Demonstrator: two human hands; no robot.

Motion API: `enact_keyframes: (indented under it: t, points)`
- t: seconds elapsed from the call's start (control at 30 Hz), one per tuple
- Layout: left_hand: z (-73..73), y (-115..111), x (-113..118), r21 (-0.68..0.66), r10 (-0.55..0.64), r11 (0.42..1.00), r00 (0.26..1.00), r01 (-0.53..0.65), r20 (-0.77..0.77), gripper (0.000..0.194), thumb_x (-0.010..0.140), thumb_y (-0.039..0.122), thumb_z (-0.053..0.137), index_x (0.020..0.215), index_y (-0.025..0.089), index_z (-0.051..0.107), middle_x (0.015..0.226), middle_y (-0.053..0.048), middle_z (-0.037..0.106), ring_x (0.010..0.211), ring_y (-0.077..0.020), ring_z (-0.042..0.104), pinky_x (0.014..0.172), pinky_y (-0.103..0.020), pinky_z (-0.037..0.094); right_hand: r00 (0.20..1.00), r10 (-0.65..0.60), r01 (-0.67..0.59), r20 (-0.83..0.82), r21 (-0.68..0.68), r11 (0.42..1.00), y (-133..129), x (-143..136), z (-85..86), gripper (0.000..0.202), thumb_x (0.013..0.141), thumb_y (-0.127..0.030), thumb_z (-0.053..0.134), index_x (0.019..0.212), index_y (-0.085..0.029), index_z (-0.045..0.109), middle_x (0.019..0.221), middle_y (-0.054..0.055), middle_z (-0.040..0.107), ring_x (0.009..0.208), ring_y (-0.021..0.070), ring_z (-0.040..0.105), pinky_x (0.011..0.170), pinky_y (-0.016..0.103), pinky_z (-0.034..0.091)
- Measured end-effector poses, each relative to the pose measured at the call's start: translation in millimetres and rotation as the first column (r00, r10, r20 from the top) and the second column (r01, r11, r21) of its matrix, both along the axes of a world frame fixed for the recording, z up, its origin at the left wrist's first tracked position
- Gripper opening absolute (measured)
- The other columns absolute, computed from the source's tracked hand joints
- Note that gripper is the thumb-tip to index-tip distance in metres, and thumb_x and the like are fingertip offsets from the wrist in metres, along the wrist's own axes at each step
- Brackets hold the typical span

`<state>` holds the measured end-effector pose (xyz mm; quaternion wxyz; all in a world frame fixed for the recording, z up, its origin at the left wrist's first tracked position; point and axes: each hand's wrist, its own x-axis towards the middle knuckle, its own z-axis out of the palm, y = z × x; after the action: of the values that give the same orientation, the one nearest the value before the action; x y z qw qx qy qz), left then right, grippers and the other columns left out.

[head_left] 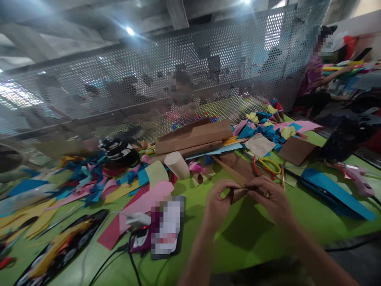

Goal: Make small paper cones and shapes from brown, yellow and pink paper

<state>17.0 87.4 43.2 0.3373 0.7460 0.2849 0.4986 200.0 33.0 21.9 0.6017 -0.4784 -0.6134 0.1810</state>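
Pinching brown paper [239, 194] between both hands, left grip [230, 188] and right grip [253, 188] closed on it, above green desk [220, 254]; red-handled scissors [262, 169] just beyond right grip.

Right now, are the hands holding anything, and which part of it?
Yes: both the left hand and the right hand hold a piece of brown paper, pinched by its edge between the fingertips.
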Motion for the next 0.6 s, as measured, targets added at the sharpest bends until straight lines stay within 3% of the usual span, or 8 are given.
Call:
enact_keyframes:
  t: [0.17, 0.4, 0.5, 0.6]
  points:
    - [1.4, -1.7, 0.4, -0.015, -0.032, 0.999, 0.998, 0.031, -0.063, 0.008, 0.086, 0.021, 0.075, 0.093, 0.019, 0.074, 0.09, -0.007, 0.075, 0.084, -0.019, 0.07, 0.078, -0.03, 0.055, 1.0, 0.025, -0.025, -0.013, 0.026, 0.999, -0.4, -1.4, -0.4, 0.006, 0.087, -0.024, 0.074, 0.093, -0.026, 0.078, 0.085, 0.004, 0.071, 0.077, 0.0189, 0.067, 0.065, 0.028, 0.055]
    - [2.7, -1.5, 1.2, 0.067, -0.07, 0.995, 0.996, 0.074, -0.053, 0.004, 0.088, 0.021, 0.073, 0.086, 0.019, 0.075, 0.083, -0.006, 0.075, 0.078, -0.0171, 0.069, 0.073, -0.027, 0.052, 1.0, 0.023, -0.023, 0.003, 0.059, 0.998, -1.5, -1.1, -0.7, 0.009, 0.088, -0.019, 0.073, 0.088, -0.025, 0.078, 0.083, 0.004, 0.07, 0.074, 0.0168, 0.066, 0.063, 0.026, 0.053]
    - [1.5, -1.7, 0.0, 0.071, -0.078, 0.994, 0.996, 0.081, -0.05, 0.002, 0.087, 0.021, 0.073, 0.088, 0.019, 0.075, 0.084, -0.006, 0.075, 0.079, -0.0175, 0.069, 0.074, -0.027, 0.052, 0.999, 0.02, -0.019, -0.03, 0.032, 0.999, -2.2, -0.6, 0.4, 0.007, 0.086, -0.022, 0.075, 0.09, -0.026, 0.078, 0.083, 0.003, 0.071, 0.075, 0.0177, 0.065, 0.064, 0.027, 0.054]
    - [0.4, -2.7, -1.8, 0.074, -0.051, 0.996, 0.997, 0.056, -0.061, 0.003, 0.087, 0.022, 0.074, 0.089, 0.02, 0.076, 0.086, -0.007, 0.075, 0.083, -0.0194, 0.07, 0.077, -0.029, 0.053, 0.986, 0.039, -0.049, -0.161, -0.06, 0.997, -2.7, 1.1, -2.6, 0.018, 0.082, -0.03, 0.08, 0.1, -0.025, 0.077, 0.089, 0.004, 0.072, 0.079, 0.0193, 0.066, 0.067, 0.029, 0.054]
